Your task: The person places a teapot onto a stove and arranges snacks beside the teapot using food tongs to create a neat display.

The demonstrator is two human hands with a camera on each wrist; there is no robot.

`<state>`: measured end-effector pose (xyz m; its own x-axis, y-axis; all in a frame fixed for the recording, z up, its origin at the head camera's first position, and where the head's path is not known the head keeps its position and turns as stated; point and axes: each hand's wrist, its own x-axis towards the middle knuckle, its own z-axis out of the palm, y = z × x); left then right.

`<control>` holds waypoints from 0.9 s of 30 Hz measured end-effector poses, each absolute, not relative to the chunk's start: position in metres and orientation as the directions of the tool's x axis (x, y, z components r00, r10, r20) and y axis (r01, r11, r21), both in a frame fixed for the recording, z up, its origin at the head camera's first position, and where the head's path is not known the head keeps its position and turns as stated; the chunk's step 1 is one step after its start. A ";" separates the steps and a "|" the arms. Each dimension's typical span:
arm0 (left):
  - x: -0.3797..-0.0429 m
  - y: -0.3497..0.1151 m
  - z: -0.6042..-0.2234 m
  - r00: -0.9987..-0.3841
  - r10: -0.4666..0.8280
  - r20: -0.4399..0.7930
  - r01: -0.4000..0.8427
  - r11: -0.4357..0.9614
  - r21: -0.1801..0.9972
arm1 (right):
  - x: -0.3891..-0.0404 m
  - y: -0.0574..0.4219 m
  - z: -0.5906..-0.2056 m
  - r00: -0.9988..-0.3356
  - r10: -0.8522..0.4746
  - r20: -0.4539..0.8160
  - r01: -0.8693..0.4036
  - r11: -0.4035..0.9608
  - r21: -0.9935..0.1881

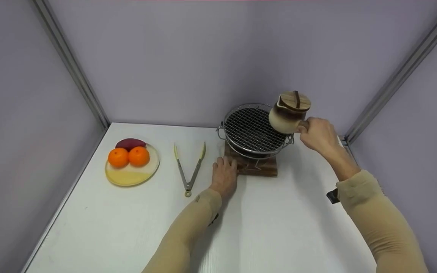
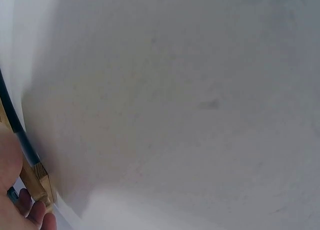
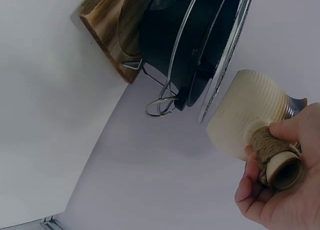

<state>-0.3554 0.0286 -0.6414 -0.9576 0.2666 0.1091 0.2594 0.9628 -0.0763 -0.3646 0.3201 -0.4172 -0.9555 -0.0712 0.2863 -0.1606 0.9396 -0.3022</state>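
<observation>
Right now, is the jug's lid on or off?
On: the wooden lid covers the top of the jug in the right hand.

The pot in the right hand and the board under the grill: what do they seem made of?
The pot body seems glazed ceramic, cream shading to brown, with fine ribs. Its lid looks like matte wood, with streaked grain. Its handle wears rough coils, probably twine, with fibres showing. The board looks wooden, banded light and dark; oiled or varnished, I cannot tell.

Diffuse light; soft shadows (image 1: pixel 311 189) across white table (image 1: pixel 271 220); left-wrist view dim.
</observation>
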 end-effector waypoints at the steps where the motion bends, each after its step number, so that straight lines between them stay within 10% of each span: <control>1: -0.356 0.029 -0.642 -0.959 0.265 0.102 0.259 0.963 -0.072 | -0.366 0.319 -0.418 -0.955 -0.075 0.287 -0.165 0.939 -0.303; 27: -0.350 0.035 -0.642 -0.957 0.275 0.097 0.265 0.959 -0.100 | -0.400 0.292 -0.425 -0.955 -0.139 0.262 -0.219 0.926 -0.307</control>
<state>-0.3496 0.0346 -0.6419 -0.9566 0.2746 0.0973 0.2652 0.9590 -0.0999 -0.4000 0.2922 -0.4246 -0.9549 -0.1389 0.2623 -0.2190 0.9263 -0.3065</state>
